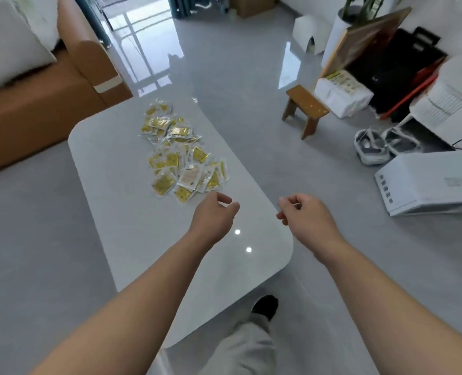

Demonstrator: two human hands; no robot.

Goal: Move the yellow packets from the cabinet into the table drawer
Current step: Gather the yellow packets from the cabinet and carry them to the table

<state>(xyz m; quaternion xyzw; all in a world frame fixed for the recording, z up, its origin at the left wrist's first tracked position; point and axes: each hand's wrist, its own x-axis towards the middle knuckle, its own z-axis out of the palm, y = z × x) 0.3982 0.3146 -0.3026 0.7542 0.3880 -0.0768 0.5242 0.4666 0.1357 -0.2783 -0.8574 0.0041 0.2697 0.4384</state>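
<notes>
a heap of yellow packets (181, 155) lies on the far half of the white table (132, 226). the left hand (213, 212) hovers just near of the heap and the right hand (303, 215) over the table's right edge, both loosely curled and holding nothing. no drawer or cabinet shows; the packets seem out of the cabinet, with the drawer step not yet done.

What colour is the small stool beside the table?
The stool is brown wood; the head view shows it.

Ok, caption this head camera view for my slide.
Left hand and right hand hover empty near yellow packets piled on the white table.
</notes>
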